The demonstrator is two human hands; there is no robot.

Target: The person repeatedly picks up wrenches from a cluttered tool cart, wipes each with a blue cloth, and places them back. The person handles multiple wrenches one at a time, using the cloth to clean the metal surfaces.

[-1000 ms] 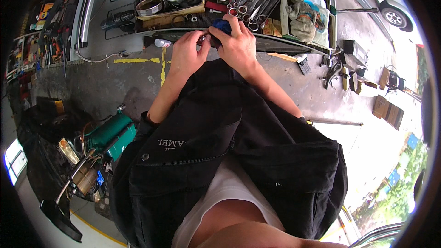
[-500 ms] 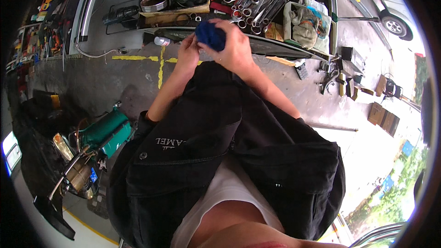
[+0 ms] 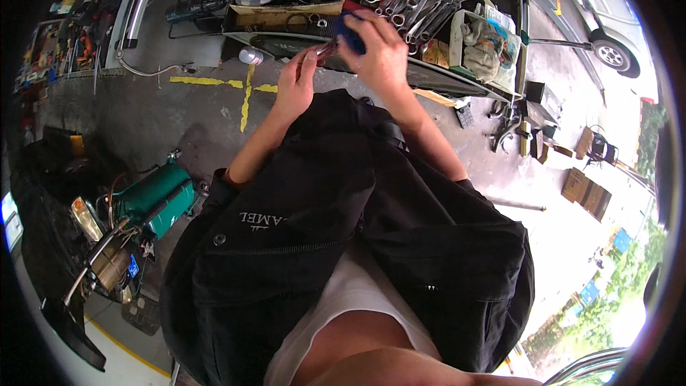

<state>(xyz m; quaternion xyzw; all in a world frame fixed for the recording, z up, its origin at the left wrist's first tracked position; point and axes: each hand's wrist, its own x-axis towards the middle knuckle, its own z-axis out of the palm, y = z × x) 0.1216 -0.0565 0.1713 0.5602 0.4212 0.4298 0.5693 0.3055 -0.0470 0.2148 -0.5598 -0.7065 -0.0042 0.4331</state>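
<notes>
My right hand (image 3: 382,56) is closed around a bunched dark blue cloth (image 3: 350,31), close to the front edge of a tool tray. To its left, my left hand (image 3: 294,87) pinches a small shiny metal piece (image 3: 326,49) between thumb and fingers. The piece points toward the cloth; its exact kind is too small to tell, and whether the two touch is unclear. Behind the hands, many metal wrenches (image 3: 429,3) lie heaped in the tray (image 3: 516,64). A cardboard box (image 3: 286,10) of round metal filter cups stands at the tray's left.
Dirty work gloves (image 3: 482,50) fill a pale bin at the tray's right. A small white can (image 3: 251,56) is beside the tray's front left. A green cylinder machine (image 3: 157,200) stands at left. Metal parts and a cardboard carton (image 3: 586,193) lie on the floor to the right.
The hands have moved apart, the right one shifting rightward and up with the blue cloth. Between them the shiny metal piece in my left hand now shows. The view has shifted slightly.
</notes>
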